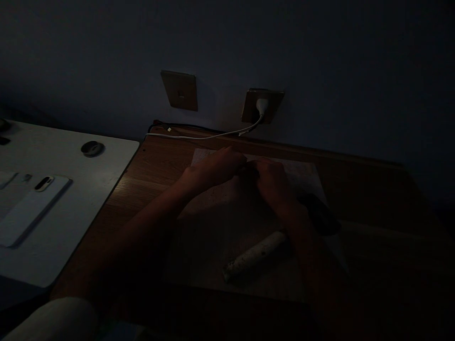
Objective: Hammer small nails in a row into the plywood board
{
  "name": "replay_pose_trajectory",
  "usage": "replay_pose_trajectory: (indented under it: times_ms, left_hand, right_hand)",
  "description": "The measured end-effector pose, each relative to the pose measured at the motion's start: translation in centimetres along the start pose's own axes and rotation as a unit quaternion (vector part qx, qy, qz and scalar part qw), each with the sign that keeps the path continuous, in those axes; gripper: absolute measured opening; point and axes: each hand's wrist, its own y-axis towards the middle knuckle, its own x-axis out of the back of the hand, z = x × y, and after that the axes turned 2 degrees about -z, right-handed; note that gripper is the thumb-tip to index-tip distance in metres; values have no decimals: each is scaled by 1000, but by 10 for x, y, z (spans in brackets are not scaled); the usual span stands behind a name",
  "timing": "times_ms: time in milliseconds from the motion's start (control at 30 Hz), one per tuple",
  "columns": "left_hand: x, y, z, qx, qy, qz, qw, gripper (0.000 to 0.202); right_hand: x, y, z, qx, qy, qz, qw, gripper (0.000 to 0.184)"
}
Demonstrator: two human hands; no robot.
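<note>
Over a pale sheet [220, 218] on the wooden tabletop, my two hands meet almost fingertip to fingertip. My left hand [227, 163] is closed, with its fingers curled in. My right hand [270, 179] is also closed, its fingers bent toward the left. Whatever lies between them is too dark and hidden to make out. Below my right forearm rests a tool with a pale, dark-specked handle [254, 253]. Its wide black head [322, 215] shows on the other side of the forearm, and the arm covers the middle part.
To the left, a white table [95, 177] holds a white phone [35, 208] and a round dark ring-shaped item [92, 148]. A white plug [262, 106] sits in the wall socket, and its cable [199, 137] runs along the tabletop's back edge. The room is very dim.
</note>
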Motion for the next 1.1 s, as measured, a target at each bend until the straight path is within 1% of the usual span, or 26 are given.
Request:
replay_pose_trajectory:
  times_ms: [133,267,333,500,633,733,900,1000,1100]
  left_hand:
    - [-4,2,0,20,6,-10,1000,24]
    - [-7,3,0,38,12,-20,999,27]
    - [-5,3,-1,36,4,-24,999,27]
    - [1,2,-1,12,-13,-3,1000,22]
    - [-1,2,2,7,-26,-13,1000,24]
    - [-5,3,4,15,-35,-20,999,27]
    - [-7,5,2,46,-46,-24,998,28]
    - [-6,5,1,45,-57,-29,997,25]
    - [-4,4,0,44,-60,-17,997,26]
  right_hand:
    - [4,0,1,8,-5,13,1000,48]
    - [8,1,-1,23,-18,35,999,53]
    - [7,1,-1,28,-21,33,999,53]
    - [1,0,0,16,-19,13,1000,48]
    - [-2,-2,0,8,-28,2,1000,44]
    - [-3,-2,0,26,-37,-1,999,46]
    - [2,0,-1,46,-77,36,995,48]
    - [8,1,-1,49,-80,57,994,47]
    - [13,2,-1,52,-68,67,994,47]
